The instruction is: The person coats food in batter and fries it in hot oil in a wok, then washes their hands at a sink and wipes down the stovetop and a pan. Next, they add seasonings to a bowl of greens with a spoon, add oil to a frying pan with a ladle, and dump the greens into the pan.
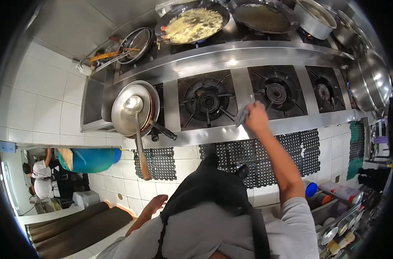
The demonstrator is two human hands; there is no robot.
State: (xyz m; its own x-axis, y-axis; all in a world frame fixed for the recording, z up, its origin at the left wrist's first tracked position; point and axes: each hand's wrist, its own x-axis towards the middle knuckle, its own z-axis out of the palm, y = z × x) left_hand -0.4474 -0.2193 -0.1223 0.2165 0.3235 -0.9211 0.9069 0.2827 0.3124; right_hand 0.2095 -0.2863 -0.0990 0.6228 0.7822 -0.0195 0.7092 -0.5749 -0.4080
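My right hand (257, 117) is closed on a grey cloth (241, 115) at the front edge of the steel stove (183, 137), between two burners. On one side of it is a black burner grate (208, 101), on the other a second burner grate (276, 93). My left hand (155, 204) hangs low by my side, away from the stove, its fingers loosely apart and holding nothing. Nearest to it is the wooden handle of a ladle (134, 105), which rests in a stack of pans (118, 113) on the left of the stove.
Along the back stand a wok of yellowish food (192, 26), a wok of liquid (263, 18) and a pot (315, 19) over a flame. Strainers (136, 45) lie back left. Large steel pans (369, 82) are at right. Black mats (287, 151) cover the floor; people (43, 181) are far left.
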